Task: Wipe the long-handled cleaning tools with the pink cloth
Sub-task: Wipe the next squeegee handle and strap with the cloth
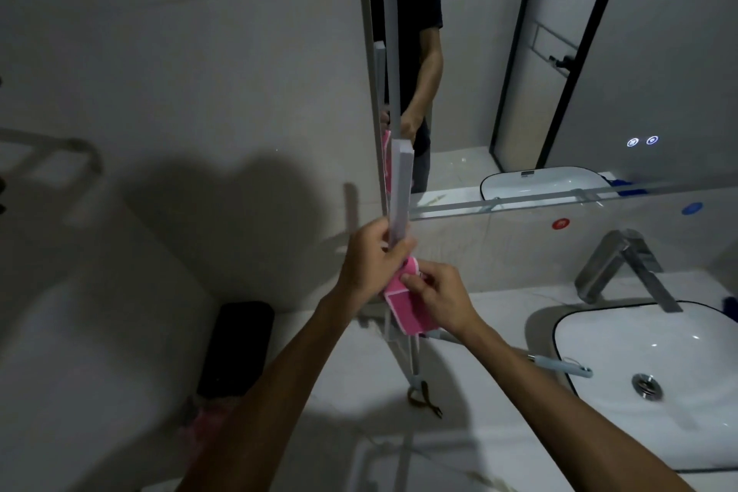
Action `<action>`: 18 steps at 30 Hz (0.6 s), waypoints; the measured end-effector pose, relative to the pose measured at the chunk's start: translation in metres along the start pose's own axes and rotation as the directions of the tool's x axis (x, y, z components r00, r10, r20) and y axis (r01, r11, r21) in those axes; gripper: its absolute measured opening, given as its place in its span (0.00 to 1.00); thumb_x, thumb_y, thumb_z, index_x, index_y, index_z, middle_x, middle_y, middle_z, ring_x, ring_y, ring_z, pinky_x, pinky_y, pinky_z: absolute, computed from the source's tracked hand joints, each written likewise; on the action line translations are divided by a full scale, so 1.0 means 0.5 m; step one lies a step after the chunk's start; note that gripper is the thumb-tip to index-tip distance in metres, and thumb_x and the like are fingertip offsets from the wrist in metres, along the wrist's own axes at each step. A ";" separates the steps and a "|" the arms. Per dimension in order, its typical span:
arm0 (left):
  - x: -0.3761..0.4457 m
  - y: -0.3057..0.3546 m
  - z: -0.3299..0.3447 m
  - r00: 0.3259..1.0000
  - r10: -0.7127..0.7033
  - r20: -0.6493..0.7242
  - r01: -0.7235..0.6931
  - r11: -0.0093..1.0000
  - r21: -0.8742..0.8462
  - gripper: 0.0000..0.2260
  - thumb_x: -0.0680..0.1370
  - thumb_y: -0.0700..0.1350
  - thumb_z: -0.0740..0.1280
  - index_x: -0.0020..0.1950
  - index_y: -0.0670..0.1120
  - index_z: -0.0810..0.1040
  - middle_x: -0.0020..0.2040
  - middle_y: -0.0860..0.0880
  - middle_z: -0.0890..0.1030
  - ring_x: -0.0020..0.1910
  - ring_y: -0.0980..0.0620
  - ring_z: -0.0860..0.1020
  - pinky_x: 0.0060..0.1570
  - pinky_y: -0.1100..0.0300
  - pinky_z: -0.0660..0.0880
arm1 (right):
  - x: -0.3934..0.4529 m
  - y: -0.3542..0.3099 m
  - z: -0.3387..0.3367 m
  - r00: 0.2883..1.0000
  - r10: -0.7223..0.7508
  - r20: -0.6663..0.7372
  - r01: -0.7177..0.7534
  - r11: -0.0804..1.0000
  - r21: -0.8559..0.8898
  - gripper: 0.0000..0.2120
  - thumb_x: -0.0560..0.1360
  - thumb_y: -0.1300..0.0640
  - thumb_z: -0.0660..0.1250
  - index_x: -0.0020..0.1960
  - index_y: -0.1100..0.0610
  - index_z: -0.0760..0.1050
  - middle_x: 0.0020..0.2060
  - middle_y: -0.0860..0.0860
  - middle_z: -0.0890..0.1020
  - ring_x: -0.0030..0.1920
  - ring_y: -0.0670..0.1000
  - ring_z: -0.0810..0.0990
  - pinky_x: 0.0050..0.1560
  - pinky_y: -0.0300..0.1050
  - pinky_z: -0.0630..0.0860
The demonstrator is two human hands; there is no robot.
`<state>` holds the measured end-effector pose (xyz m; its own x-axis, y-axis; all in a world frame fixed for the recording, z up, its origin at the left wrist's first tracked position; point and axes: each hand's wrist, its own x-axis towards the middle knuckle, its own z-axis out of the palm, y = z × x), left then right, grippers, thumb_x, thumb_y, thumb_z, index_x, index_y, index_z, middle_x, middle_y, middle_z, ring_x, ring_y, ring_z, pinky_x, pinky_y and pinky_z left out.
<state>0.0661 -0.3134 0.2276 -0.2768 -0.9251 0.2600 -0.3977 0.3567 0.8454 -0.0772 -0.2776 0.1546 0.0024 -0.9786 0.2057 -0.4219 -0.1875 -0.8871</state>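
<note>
Left hand (369,258) grips the upright tool (400,188); right hand (437,294) pinches the pink cloth (403,310). Risk: tool head strikes the mirror (559,52).

Dim, seemingly tiled bathroom wall (179,52), mirror (599,52), sink (623,336).

Pink cloth (403,306) against pale plastic and polished bathroom surfaces.
The soft, matt cloth wraps a smooth, matt white tool head (400,188) that looks like plastic. The basin (623,336) is glossy white ceramic with a shiny metal drain (647,385); the tap (623,268) is brushed metal. The countertop (459,411) looks like smooth pale stone, and the mirror (579,52) is glass.
</note>
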 end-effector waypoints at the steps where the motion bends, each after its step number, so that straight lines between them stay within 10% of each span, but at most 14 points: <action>1: -0.010 -0.012 0.010 0.998 -0.056 0.037 0.056 0.998 0.008 0.08 0.79 0.45 0.70 0.56 0.45 0.77 0.45 0.54 0.81 0.42 0.60 0.82 0.43 0.60 0.82 | -0.003 -0.003 0.002 0.998 0.017 -0.065 -0.013 0.998 0.069 0.08 0.81 0.60 0.65 0.49 0.59 0.83 0.38 0.49 0.85 0.37 0.42 0.81 0.41 0.32 0.75; 7: -0.035 -0.068 0.016 0.988 -0.151 0.036 0.143 0.976 0.164 0.06 0.80 0.45 0.68 0.56 0.47 0.74 0.42 0.54 0.80 0.42 0.52 0.82 0.44 0.49 0.83 | -0.010 -0.010 -0.011 0.875 0.123 -0.467 -0.091 0.992 0.090 0.07 0.83 0.58 0.63 0.48 0.56 0.79 0.38 0.46 0.80 0.38 0.38 0.79 0.41 0.30 0.74; 11: -0.059 -0.113 0.015 0.980 -0.199 -0.005 0.198 0.974 0.106 0.01 0.81 0.43 0.66 0.50 0.46 0.76 0.43 0.44 0.81 0.44 0.45 0.81 0.47 0.42 0.80 | -0.017 0.011 -0.008 0.930 0.204 -0.306 -0.234 0.970 -0.065 0.13 0.83 0.51 0.62 0.42 0.50 0.78 0.35 0.41 0.80 0.36 0.39 0.79 0.38 0.31 0.73; 18: -0.073 -0.093 0.000 0.990 -0.094 -0.103 0.105 0.989 0.105 0.15 0.79 0.39 0.69 0.37 0.51 0.68 0.30 0.52 0.71 0.29 0.59 0.68 0.32 0.65 0.69 | -0.039 0.021 0.026 0.926 0.377 0.023 -0.337 0.852 -0.401 0.01 0.75 0.59 0.70 0.45 0.56 0.79 0.38 0.48 0.81 0.39 0.51 0.80 0.43 0.45 0.80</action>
<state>0.0945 -0.2963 0.1786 -0.1463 -0.9630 0.2264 -0.5141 0.2696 0.8142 -0.0697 -0.2615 0.1358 -0.1365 -0.9787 -0.1536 -0.7234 0.2044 -0.6595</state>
